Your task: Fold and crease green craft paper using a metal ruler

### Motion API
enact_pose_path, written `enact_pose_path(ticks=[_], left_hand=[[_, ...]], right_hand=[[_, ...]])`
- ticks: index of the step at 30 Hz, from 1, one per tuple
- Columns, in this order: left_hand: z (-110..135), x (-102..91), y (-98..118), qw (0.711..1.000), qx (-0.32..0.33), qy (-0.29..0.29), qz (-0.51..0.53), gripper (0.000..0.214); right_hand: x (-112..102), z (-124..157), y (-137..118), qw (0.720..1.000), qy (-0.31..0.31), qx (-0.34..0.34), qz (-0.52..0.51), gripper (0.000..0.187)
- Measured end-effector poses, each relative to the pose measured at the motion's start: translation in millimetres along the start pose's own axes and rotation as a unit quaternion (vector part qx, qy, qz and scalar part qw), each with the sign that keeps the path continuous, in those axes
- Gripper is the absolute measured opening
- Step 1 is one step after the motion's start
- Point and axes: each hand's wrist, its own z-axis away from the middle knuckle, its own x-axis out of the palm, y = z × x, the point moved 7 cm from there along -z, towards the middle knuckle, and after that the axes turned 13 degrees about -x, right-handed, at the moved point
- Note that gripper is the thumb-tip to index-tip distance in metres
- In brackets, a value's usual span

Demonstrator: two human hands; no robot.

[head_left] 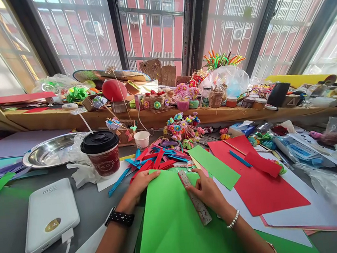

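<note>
A large sheet of green paper (168,218) lies before me, faintly creased. At its top left corner my left hand (140,185) grips the edge, thumb on top and the other fingers mostly hidden. A patterned ruler (200,207) rests slantwise on the sheet. Over the ruler is my right hand (206,188), its thumb against the ruler and its index finger bent near the upper end. Just beyond the paper, the handles of a pair of scissors (189,165) show, close to a pile of folded red and blue paper strips (159,159).
On the left stand a white power bank (52,217) with a cable, a lidded drink cup (101,155) and a metal tray (31,158). Red paper (270,192) and a green strip (215,167) lie on the right. Paper flowers (182,125) and a wooden ledge (152,118) with crafts line the back.
</note>
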Motion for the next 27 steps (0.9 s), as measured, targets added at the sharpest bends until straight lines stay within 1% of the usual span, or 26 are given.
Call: enact_pose_path(ticks=[2, 4, 6, 8, 11, 14, 16, 19, 21, 24, 27], left_hand=[[0, -0.2, 0, 1.0, 0.001, 0.0, 0.0, 0.041], [0, -1.0, 0, 1.0, 0.0, 0.003, 0.0, 0.041], [0, -1.7, 0, 1.0, -0.002, 0.007, -0.001, 0.041], [0, -1.6, -1, 1.0, -0.001, 0.009, -0.002, 0.042], [1, -0.9, 0, 1.0, 0.002, 0.007, -0.003, 0.042], [0, -0.3, 0, 1.0, 0.004, 0.002, -0.009, 0.043], [-2, -0.5, 0, 1.0, 0.005, 0.001, -0.015, 0.043], [-3, -1.6, -1, 1.0, 0.005, 0.005, -0.025, 0.041], [-4, -2.1, -2, 1.0, 0.005, 0.009, -0.03, 0.038], [-4, -2.5, -2, 0.999, 0.007, 0.016, -0.03, 0.032], [-5, -3.2, -3, 0.999, 0.009, 0.02, -0.027, 0.029]], right_hand=[[1, 2, -3, 0.998, -0.053, -0.013, 0.023, 0.055], [3, 4, -4, 0.995, -0.096, -0.012, 0.012, 0.058], [6, 5, -4, 0.992, -0.122, 0.0, -0.006, 0.058], [10, 5, -4, 0.992, -0.126, 0.0, 0.013, 0.055], [12, 2, -9, 0.991, -0.114, -0.031, 0.063, 0.054], [9, 1, -11, 0.989, -0.131, -0.047, 0.049, 0.049], [2, 1, -13, 0.987, -0.133, -0.071, 0.05, 0.047], [-6, 1, -17, 0.981, -0.134, -0.129, 0.061, 0.056], [-2, 3, -20, 0.973, -0.16, -0.157, 0.058, 0.061], [10, 7, -23, 0.963, -0.201, -0.171, 0.058, 0.061], [16, 8, -26, 0.963, -0.195, -0.168, 0.073, 0.061]])
